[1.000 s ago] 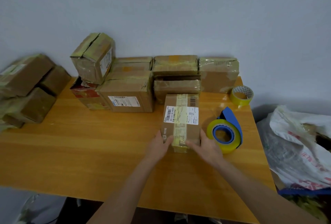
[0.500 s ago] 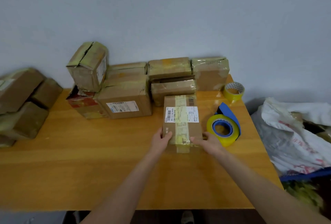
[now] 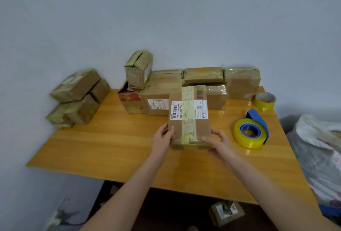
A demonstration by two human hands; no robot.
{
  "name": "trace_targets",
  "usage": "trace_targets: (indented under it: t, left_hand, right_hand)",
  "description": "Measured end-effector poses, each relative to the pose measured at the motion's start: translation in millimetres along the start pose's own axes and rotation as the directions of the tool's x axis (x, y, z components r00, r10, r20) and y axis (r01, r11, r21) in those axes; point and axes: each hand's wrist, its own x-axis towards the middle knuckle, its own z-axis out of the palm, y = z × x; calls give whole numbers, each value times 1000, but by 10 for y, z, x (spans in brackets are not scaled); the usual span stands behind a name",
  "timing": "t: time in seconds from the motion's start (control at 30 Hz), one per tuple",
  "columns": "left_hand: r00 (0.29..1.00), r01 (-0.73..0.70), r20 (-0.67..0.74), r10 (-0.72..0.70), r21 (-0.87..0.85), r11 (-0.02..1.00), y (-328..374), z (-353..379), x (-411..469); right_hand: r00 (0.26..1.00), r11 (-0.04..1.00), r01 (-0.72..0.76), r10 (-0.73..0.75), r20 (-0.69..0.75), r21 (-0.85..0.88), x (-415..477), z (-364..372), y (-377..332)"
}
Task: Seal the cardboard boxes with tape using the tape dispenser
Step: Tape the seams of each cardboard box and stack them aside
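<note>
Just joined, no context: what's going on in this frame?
A person grips a labelled cardboard box by its near end, left hand and right hand on either side, over the wooden table. A tape strip already runs along its top. The tape dispenser lies untouched on the table to the right. More taped boxes stand along the wall.

The worktop point(image 3: 110, 147) is finished in a smooth, glossy wood grain. The cardboard box point(image 3: 202, 128) is made of matt brown board, overlaid with a shiny yellowish tape strip point(image 3: 187, 129) and a white paper label point(image 3: 201, 109). The tape dispenser point(image 3: 258, 121) is moulded in blue plastic and loaded with glossy tape. A crinkled plastic bag point(image 3: 317, 153) is seen.
</note>
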Motion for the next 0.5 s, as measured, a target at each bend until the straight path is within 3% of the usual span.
trace_targets:
  t: [0.3, 0.5]
  left_hand:
    - [932, -205, -317, 175, -62, 977, 274, -1119, 162]
    - [873, -306, -416, 254, -63, 950, 428, -2270, 800]
  right_hand:
    - [938, 930, 331, -306, 161, -163, -50, 1270, -555]
    - [880, 857, 470, -436, 186, -213, 236, 2584, -808]
